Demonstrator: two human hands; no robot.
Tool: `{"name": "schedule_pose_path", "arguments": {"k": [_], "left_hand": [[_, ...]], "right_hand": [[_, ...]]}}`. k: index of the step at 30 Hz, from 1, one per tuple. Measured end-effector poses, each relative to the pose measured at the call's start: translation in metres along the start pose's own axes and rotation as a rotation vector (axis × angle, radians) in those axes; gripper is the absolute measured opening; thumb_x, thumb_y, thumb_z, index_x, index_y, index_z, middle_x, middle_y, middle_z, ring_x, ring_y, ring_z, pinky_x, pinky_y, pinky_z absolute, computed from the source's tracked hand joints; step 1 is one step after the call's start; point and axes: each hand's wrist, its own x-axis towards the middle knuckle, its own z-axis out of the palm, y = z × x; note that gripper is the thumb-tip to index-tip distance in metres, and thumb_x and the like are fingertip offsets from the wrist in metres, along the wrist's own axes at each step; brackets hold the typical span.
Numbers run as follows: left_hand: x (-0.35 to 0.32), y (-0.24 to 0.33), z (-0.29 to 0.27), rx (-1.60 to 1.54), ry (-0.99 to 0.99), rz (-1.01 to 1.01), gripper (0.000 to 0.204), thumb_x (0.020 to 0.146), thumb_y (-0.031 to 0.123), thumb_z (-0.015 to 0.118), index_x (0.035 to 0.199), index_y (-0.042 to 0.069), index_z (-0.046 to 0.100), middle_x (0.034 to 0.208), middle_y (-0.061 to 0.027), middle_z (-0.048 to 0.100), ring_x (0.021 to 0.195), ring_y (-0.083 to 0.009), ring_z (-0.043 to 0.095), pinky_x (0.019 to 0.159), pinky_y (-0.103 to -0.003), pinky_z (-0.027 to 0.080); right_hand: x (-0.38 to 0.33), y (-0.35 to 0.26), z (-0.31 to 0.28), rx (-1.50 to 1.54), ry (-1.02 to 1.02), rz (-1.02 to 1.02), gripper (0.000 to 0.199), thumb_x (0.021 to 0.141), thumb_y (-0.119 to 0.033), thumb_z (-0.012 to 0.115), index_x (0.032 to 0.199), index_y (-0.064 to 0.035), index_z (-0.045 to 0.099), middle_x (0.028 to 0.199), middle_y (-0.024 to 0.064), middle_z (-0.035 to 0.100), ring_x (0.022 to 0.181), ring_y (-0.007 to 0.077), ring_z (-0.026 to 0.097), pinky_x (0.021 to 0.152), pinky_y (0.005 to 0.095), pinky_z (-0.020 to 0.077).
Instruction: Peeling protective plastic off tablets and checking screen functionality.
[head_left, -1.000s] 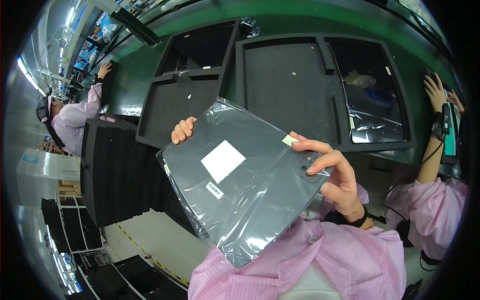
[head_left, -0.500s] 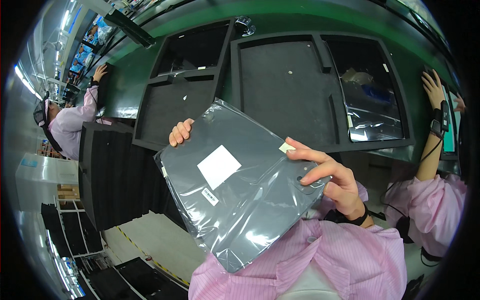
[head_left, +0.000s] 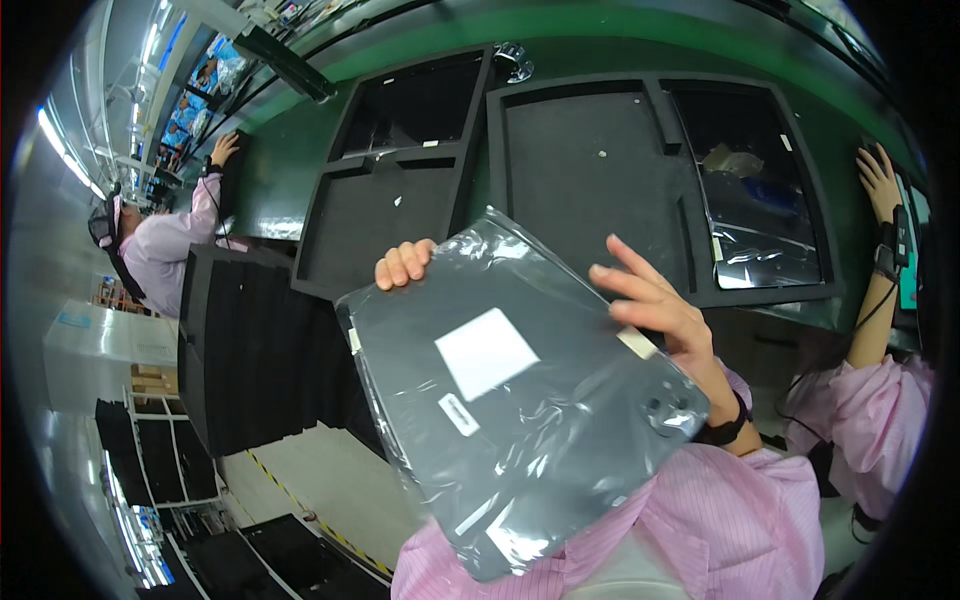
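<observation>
Bagged grey slab (head_left: 520, 420): tilted, long axis running upper-left to lower-right.
Left hand (head_left: 405, 264): fingers curled over its top edge.
Right hand (head_left: 655, 305): fingers spread open, at its right edge.

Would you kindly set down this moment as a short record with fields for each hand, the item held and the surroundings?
Held item: flat grey slab in a clear plastic bag, white label on its face, tilted.
Left hand: fingers curled over the bag's top edge, gripping it.
Right hand: at the bag's right edge, fingers spread and raised; grip unclear.
Behind: black foam trays on a green bench; one tray compartment holds a shiny bag.
Others: a co-worker's hand at far right, another person at left.
</observation>
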Motion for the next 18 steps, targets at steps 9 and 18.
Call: {"name": "schedule_pose_path", "arguments": {"k": [9,18], "left_hand": [[0.037,-0.028,0.123,1.045,0.93,-0.103,0.028,0.091,0.02,0.04,0.104,-0.002,0.053,0.098,-0.0139,0.06,0.089,-0.0238,0.058,0.08,-0.037,0.048],[0.031,-0.031,0.14,0.724,0.918,-0.475,0.028,0.09,0.02,0.042,0.105,-0.002,0.053,0.099,-0.0146,0.06,0.09,-0.0231,0.058,0.079,-0.037,0.049]], "right_hand": [[0.044,-0.026,-0.031,0.289,0.494,0.345,0.017,0.08,-0.01,0.066,0.091,0.0013,0.062,0.08,0.0033,0.065,0.071,0.0064,0.06,0.063,0.0203,0.0483],[0.052,-0.042,-0.041,0.586,0.446,0.857,0.026,0.089,-0.029,0.053,0.094,-0.0044,0.06,0.08,-0.0049,0.056,0.064,-0.0002,0.05,0.051,0.016,0.0376]]}}
